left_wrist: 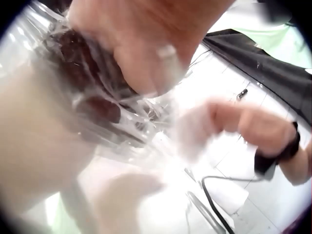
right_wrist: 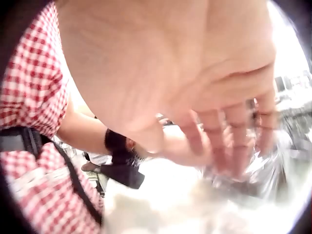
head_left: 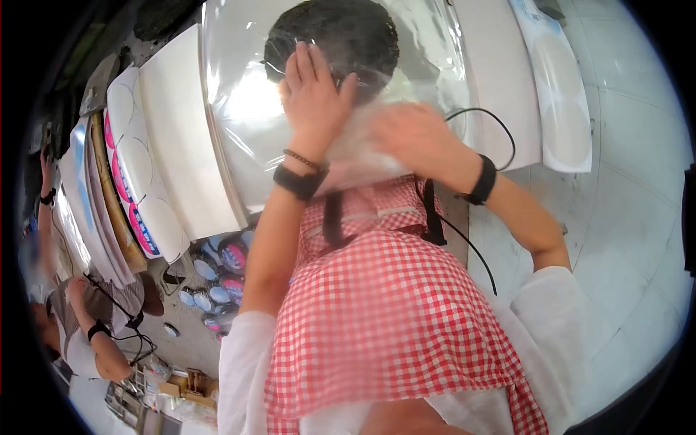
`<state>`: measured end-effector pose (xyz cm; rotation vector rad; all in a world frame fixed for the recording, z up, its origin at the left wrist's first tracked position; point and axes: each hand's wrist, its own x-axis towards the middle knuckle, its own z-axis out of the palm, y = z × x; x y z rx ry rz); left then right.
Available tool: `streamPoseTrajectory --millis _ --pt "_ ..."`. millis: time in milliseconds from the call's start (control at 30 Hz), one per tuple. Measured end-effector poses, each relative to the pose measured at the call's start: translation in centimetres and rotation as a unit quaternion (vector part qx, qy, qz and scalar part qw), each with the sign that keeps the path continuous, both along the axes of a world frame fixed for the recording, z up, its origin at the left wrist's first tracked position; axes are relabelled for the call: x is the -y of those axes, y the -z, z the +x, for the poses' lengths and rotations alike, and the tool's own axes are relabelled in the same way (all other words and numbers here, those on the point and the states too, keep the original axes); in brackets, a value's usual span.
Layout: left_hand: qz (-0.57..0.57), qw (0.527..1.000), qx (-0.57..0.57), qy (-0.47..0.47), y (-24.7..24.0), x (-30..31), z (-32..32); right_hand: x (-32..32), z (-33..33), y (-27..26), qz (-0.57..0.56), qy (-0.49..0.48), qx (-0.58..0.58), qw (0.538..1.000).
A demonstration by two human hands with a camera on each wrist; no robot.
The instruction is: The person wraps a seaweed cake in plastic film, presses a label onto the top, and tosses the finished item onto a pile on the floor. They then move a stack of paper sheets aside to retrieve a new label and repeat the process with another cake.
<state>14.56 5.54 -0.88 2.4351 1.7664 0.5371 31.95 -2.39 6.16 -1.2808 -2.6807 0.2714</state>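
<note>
A dark round slab [head_left: 341,36] lies under clear plastic film [head_left: 428,58] at the top of the head view. My left hand [head_left: 316,98] rests flat on the film over the slab's lower left part, fingers straight. To its right, my right hand [head_left: 417,138] is blurred above the lower part of the film, touching or just over it. In the left wrist view the right hand [left_wrist: 239,126] appears with bent fingers, beside wrinkled film [left_wrist: 117,117]. The right wrist view shows the right palm [right_wrist: 170,63] with its fingers extended and nothing visible held in them.
Stacked white sheets [head_left: 185,130] and printed label sheets [head_left: 138,167] stand left of the film. A roll with round labels [head_left: 562,87] lies at right. Small round tins [head_left: 217,275] sit at lower left, near another person [head_left: 87,326]. A black cable [head_left: 478,250] hangs beside the apron.
</note>
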Motion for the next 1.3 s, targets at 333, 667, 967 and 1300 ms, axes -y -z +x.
streamPoseTrajectory --millis 333,667,967,1300 --pt "0.002 0.998 0.063 -0.007 -0.3 0.1 -0.1 5.3 3.0 -5.5 0.053 0.224 -0.042 0.972" --pt "0.012 0.998 0.056 -0.016 -0.6 0.2 0.6 -6.4 -5.8 6.4 0.130 0.305 -0.131 0.934" --pt "0.150 0.986 0.053 -0.052 -3.0 -0.3 1.1 -8.0 -6.6 4.8 0.211 0.321 -0.148 0.911" --pt "0.098 0.990 0.098 -0.040 -3.2 -3.0 -0.5 -10.6 -4.9 4.2 0.163 0.231 -0.116 0.952"
